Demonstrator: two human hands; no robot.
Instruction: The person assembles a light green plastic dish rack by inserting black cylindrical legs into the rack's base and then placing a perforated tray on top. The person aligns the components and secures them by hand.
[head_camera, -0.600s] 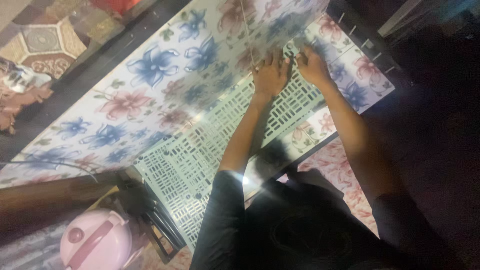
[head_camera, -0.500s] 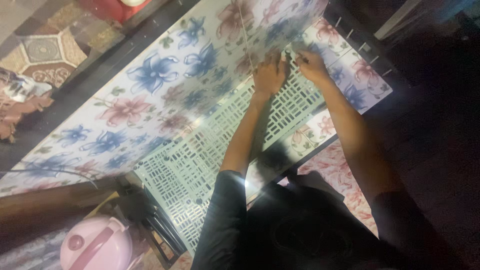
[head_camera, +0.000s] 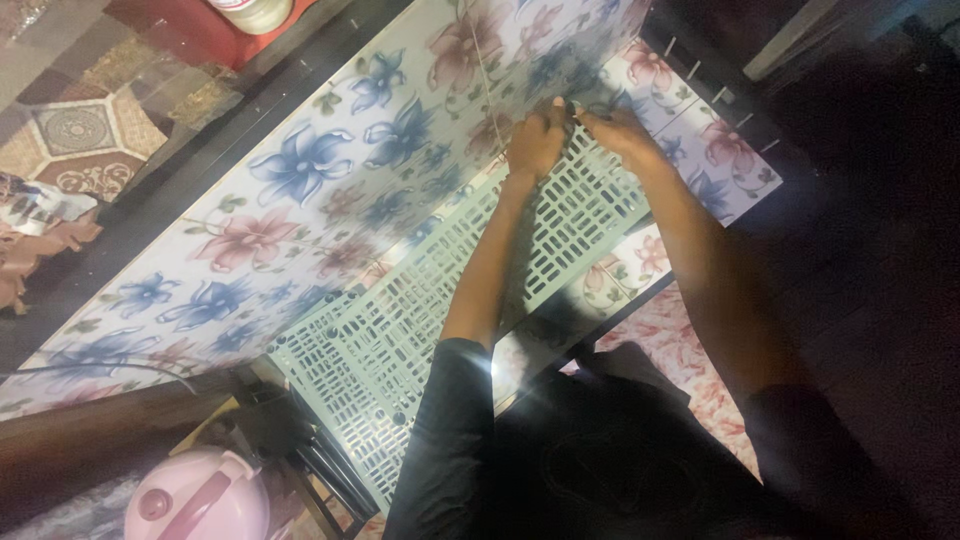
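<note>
Big flowered board (head_camera: 300, 190) across the middle of the frame, from lower left up to upper right, with blue and pink flowers. Dark strip along its upper left edge, patterned floor (head_camera: 75, 130) past that. Open flowered room to the left of the hands, no things on it.

White panel full of small slots (head_camera: 420, 320) lying on the board, slanting from lower middle up to the hands. Its top edge right at the hands, near the top middle of the frame. Its lower corner sticking out past the board's near edge.

Pink round pot (head_camera: 195, 495) at the bottom left, well apart from the hands.

Left hand (head_camera: 535, 140) curled on the panel's top edge, fingers bent in. Right hand (head_camera: 620, 128) just beside it, fingers pinched narrow at the same edge. Too dark to tell if holding something small.
</note>
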